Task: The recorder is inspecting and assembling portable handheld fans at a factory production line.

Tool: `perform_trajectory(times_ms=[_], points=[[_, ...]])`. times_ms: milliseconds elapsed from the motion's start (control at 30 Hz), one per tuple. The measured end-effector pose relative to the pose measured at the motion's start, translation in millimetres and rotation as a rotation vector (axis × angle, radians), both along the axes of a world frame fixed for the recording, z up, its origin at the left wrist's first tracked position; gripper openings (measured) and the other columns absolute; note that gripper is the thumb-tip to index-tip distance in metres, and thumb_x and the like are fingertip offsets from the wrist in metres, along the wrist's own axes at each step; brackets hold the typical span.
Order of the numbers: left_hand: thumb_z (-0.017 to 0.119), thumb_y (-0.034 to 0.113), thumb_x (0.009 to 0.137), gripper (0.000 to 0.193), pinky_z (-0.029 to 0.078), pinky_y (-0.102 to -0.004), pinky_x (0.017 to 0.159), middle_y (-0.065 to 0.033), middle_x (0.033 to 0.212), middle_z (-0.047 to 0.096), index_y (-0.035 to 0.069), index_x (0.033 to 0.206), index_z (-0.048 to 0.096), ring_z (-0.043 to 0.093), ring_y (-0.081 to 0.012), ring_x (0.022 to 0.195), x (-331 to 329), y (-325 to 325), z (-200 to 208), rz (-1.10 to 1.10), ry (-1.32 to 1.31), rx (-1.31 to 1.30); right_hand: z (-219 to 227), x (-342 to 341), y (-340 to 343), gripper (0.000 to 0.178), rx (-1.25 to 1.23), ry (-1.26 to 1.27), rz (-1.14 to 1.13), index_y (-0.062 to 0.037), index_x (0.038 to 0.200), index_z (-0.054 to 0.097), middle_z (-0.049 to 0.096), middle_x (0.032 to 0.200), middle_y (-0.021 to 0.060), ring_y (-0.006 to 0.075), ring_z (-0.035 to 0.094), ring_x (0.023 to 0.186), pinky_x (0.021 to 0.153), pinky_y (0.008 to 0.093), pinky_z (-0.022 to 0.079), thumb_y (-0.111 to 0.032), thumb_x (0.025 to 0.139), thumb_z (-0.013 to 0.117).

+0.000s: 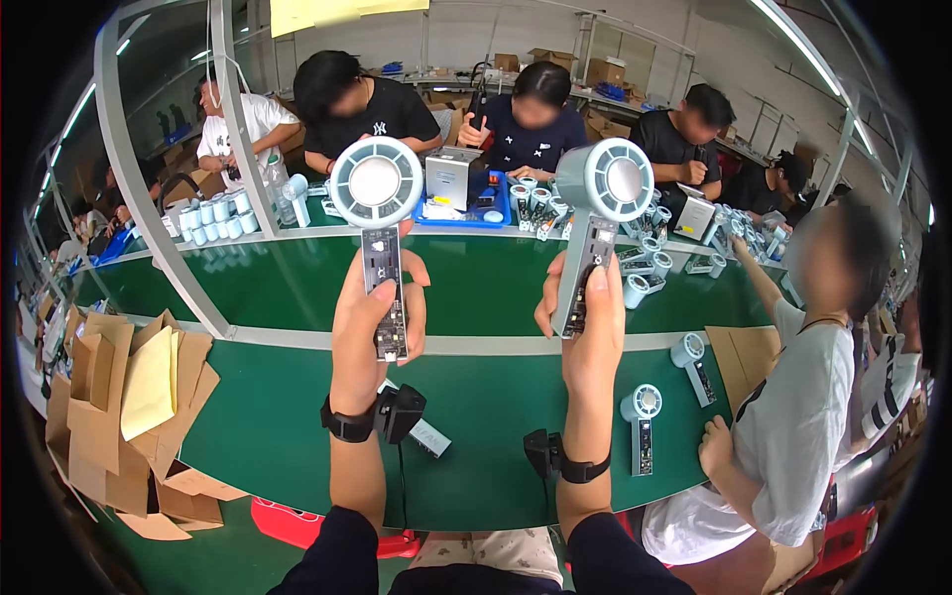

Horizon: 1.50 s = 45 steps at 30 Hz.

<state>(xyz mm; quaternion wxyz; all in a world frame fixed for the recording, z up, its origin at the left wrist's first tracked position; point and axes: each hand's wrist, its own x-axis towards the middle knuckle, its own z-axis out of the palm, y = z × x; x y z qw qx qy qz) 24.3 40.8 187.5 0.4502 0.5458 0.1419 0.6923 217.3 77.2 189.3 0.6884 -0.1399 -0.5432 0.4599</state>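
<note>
My left hand [369, 307] grips a light-blue handheld fan [382, 248] upright, its round head on top and a bare circuit board showing along the handle. The thumb lies on that board. My right hand [592, 312] holds a second handheld fan [592, 253], turned slightly, with its board also exposed under the thumb. Both are raised above the green table [496, 397]. Below my left wrist lies a pale handle-shaped piece [428, 436], partly hidden by the wrist strap. Right of my right forearm, two more fans [645, 426] rest on the table.
Beyond a metal rail runs a green conveyor belt [288, 288]. Many fans [635, 288] and a blue tray [476, 213] stand along its far side, where several people work. Cardboard boxes [109, 407] fill the left. A person in a white shirt [793, 416] sits close on the right.
</note>
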Motion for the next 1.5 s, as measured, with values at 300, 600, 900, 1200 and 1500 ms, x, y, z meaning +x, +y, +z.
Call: perform_trajectory(times_ms=[300,600,900,1200,1500], points=[[0.043,0.021,0.092,0.053,0.036,-0.0207,0.033,-0.0121,0.102,0.050,-0.004,0.136,0.026,0.049,-0.0093,0.052,21,14,-19,-0.035,-0.154,-0.031,-11,-19,-3,0.036,-0.019,-0.110,0.087,0.0012,0.116,0.041,0.049,0.093,0.0082,0.0084,0.044,0.061,0.046,0.0219,0.038,-0.030,0.099,0.036],[0.043,0.027,0.092,0.057,0.034,-0.0215,0.031,-0.0116,0.103,0.048,-0.003,0.138,0.025,0.046,-0.0102,0.049,28,15,-24,0.028,-0.009,-0.064,-22,-36,-8,0.039,-0.039,-0.189,0.153,0.0004,0.125,0.038,0.049,0.094,0.0068,0.0075,0.046,0.064,0.049,0.0211,0.039,-0.029,0.099,0.036],[0.043,0.030,0.093,0.058,0.035,-0.0225,0.031,-0.0130,0.102,0.049,-0.002,0.138,0.025,0.048,-0.0116,0.049,26,19,-26,0.041,0.017,-0.050,-24,-39,-7,0.038,-0.067,-0.212,0.173,0.0007,0.119,0.040,0.050,0.092,0.0063,0.0081,0.047,0.065,0.049,0.0221,0.040,-0.031,0.098,0.033],[0.036,0.032,0.097,0.052,0.036,-0.0223,0.032,-0.0118,0.098,0.051,-0.002,0.136,0.027,0.049,-0.0106,0.050,23,24,-30,0.042,0.016,-0.078,-31,-42,1,0.037,-0.081,-0.211,0.181,-0.0005,0.113,0.043,0.050,0.076,0.0062,0.0091,0.045,0.056,0.048,0.0225,0.038,-0.033,0.099,0.030],[0.034,0.032,0.099,0.049,0.036,-0.0219,0.033,-0.0109,0.094,0.052,-0.001,0.135,0.028,0.048,-0.0095,0.050,29,24,-30,0.079,0.042,-0.117,-29,-45,1,0.038,-0.120,-0.205,0.122,-0.0014,0.112,0.043,0.049,0.069,0.0055,0.0093,0.045,0.053,0.047,0.0220,0.036,-0.034,0.100,0.029]])
